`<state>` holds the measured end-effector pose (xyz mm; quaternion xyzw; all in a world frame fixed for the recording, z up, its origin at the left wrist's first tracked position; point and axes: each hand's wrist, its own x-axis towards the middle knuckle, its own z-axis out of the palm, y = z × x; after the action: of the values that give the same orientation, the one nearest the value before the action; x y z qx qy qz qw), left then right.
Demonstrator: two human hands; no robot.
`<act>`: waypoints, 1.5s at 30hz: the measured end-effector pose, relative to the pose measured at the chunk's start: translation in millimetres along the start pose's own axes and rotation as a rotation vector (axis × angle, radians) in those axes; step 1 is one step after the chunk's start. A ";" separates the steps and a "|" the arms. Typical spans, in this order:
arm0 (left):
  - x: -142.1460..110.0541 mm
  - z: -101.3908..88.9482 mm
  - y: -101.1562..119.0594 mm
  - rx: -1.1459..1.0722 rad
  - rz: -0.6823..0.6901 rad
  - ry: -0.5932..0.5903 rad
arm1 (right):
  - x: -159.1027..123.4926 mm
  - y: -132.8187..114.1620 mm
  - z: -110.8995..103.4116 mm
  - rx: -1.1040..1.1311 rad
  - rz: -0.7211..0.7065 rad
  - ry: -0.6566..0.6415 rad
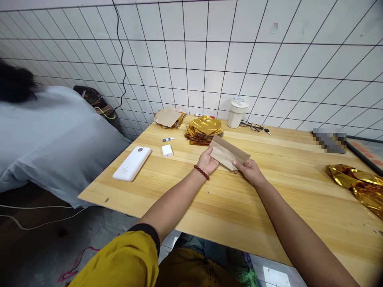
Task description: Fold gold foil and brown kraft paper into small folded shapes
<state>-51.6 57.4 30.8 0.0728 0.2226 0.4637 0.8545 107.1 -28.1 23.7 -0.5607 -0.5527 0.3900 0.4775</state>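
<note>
Between my two hands is a folded piece of brown paper (pixel 226 153), held tilted above the wooden table. My left hand (pixel 208 160), with a dark red bead bracelet at the wrist, grips its left end. At the paper's lower right, my right hand (pixel 249 170) pinches the edge, thumb on top. Just behind the paper lies a pile of shiny gold foil sheets (pixel 204 129). Farther left sits another stack, topped by a brown paper sheet (pixel 167 117).
On the table (pixel 185 207) lie a white power bank (pixel 131 163), a white charger (pixel 167 150) and a small marker (pixel 168 139). A lidded white cup (pixel 237 113) and glasses (pixel 253 126) stand near the wall. Crumpled gold foil (pixel 359 183) is at right. Another person (pixel 50 139) is at left.
</note>
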 end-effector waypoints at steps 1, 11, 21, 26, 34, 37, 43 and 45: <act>0.6 0.2 0.2 -0.010 0.012 0.018 | -0.3 -1.9 0.2 0.001 0.006 -0.011; -8.9 -0.1 -9.8 0.188 0.001 -0.179 | 5.1 12.7 -1.3 0.124 -0.025 0.062; -7.6 -5.0 -20.6 0.257 0.133 -0.151 | 0.8 6.9 -3.7 0.204 -0.011 0.048; -4.1 -6.4 -17.1 0.244 0.095 -0.166 | 1.3 7.4 -4.1 0.171 -0.014 0.053; -7.1 -2.7 -14.5 0.205 0.016 -0.135 | 3.3 14.9 -7.7 0.092 -0.004 0.076; -6.2 -0.6 -10.5 0.133 0.039 -0.080 | 3.4 15.3 -8.4 0.104 0.005 0.073; -7.8 3.8 -3.9 0.050 -0.032 0.029 | 2.0 10.2 -6.9 0.141 0.029 0.087; -7.8 4.1 -3.1 0.039 -0.038 0.032 | 2.3 10.6 -7.1 0.164 0.033 0.097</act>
<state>-51.1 49.6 35.9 0.0778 0.2464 0.4441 0.8579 116.7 -25.8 15.4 -0.5469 -0.4857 0.4143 0.5417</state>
